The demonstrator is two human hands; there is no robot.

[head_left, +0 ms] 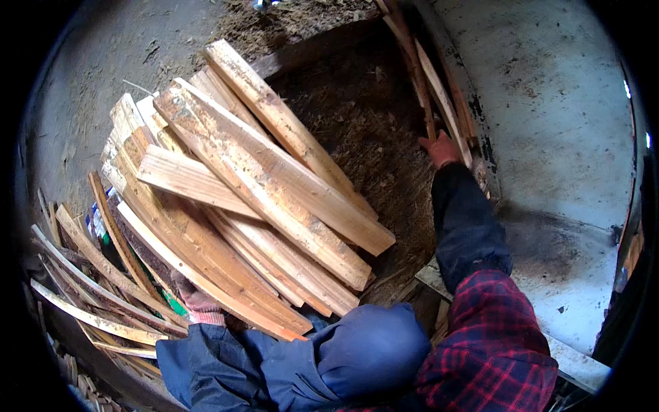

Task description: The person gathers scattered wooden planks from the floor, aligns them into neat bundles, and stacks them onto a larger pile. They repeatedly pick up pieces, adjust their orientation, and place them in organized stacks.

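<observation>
With the left hand (195,302) buried under the heavy armful of planks (254,192), fingers hidden, and the right hand (441,150) curled around thin slats (439,96) against the wall, the stack could slide off.

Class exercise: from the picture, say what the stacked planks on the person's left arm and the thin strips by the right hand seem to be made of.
Pale flat planks: raw sawn wood, unfinished, judging by grain lines, rough dusty faces and splintery ends. Thin reddish-brown strips by the gloved right hand: likely wood too, darker, perhaps weathered; too small to be sure.
</observation>
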